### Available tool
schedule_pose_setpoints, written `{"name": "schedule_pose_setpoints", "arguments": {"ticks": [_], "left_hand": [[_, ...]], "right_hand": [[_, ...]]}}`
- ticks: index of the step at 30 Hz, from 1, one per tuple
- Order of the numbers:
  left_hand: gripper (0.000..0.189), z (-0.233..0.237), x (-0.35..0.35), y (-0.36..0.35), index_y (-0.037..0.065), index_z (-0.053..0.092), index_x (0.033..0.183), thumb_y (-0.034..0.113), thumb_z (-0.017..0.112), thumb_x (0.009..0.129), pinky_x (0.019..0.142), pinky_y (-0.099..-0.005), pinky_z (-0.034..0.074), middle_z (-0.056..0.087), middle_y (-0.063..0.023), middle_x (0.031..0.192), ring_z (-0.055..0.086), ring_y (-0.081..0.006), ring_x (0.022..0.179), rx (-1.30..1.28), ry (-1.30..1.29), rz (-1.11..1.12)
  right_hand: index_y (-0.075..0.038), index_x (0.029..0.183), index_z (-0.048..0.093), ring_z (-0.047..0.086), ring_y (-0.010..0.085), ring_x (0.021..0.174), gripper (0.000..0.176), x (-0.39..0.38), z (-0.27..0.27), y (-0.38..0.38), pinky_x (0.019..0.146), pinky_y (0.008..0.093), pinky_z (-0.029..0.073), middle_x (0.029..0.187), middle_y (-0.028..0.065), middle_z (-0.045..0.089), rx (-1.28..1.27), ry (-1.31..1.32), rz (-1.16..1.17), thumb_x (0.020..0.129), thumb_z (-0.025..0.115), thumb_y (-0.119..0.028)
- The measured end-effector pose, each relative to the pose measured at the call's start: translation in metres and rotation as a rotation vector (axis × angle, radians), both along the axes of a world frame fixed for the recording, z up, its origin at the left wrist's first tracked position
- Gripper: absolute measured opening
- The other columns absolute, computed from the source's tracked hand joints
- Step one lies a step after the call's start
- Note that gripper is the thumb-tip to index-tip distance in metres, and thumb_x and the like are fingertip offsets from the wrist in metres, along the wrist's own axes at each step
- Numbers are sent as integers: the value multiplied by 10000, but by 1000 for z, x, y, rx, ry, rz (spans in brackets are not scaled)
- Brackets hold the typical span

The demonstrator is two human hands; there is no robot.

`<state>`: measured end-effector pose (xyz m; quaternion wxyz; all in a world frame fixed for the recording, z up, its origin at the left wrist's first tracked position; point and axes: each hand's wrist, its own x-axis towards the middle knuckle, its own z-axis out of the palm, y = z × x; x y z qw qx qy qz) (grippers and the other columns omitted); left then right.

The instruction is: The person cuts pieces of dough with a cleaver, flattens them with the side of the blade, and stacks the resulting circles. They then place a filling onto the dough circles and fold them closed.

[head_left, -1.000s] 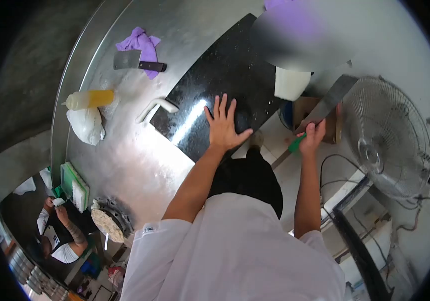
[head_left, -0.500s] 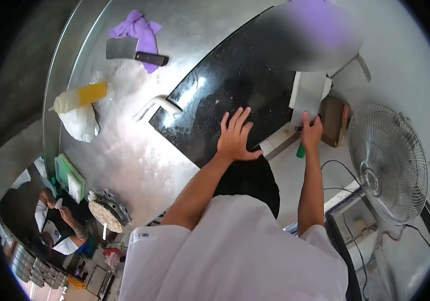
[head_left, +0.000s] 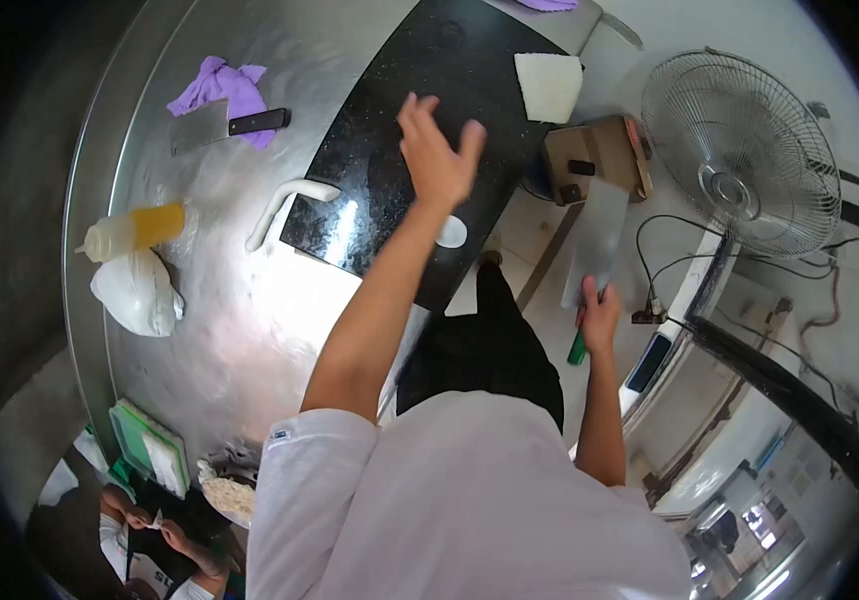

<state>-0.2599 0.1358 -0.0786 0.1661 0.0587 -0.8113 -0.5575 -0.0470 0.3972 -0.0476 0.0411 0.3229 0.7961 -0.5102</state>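
Note:
My left hand is over the black board, fingers spread, thumb out to the right and a little blurred. Close to its wrist lies a small flat white disc, apparently of dough. My right hand grips a wide-bladed cleaver by its green handle, off the board's right side, blade pointing away from me. A folded white cloth lies at the board's far right edge. Across the left edge of the board hangs a curved white dough rope, partly on the steel table.
Left on the steel table are a black-handled cleaver on a purple cloth, an oil bottle and a white bag. A fan and cardboard box stand right. Another person works lower left.
My right hand has drawn the green-handled cleaver away from the folded cloth, out past the board. My left hand has moved farther over the board. The white disc now shows; the whole view has shifted.

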Motion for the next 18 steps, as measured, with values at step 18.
{"name": "schedule_pose_setpoints", "arguments": {"ticks": [18], "left_hand": [[1131, -14, 86, -15, 129, 359, 1579, 726, 723, 691, 1114, -808, 38, 165, -183, 1692, 67, -407, 1570, -933, -416, -371]], "right_hand": [[-25, 1132, 644, 702, 429, 900, 655, -102, -45, -78, 815, 498, 539, 1004, 227, 728, 276, -48, 1077, 689, 902, -434]]}}
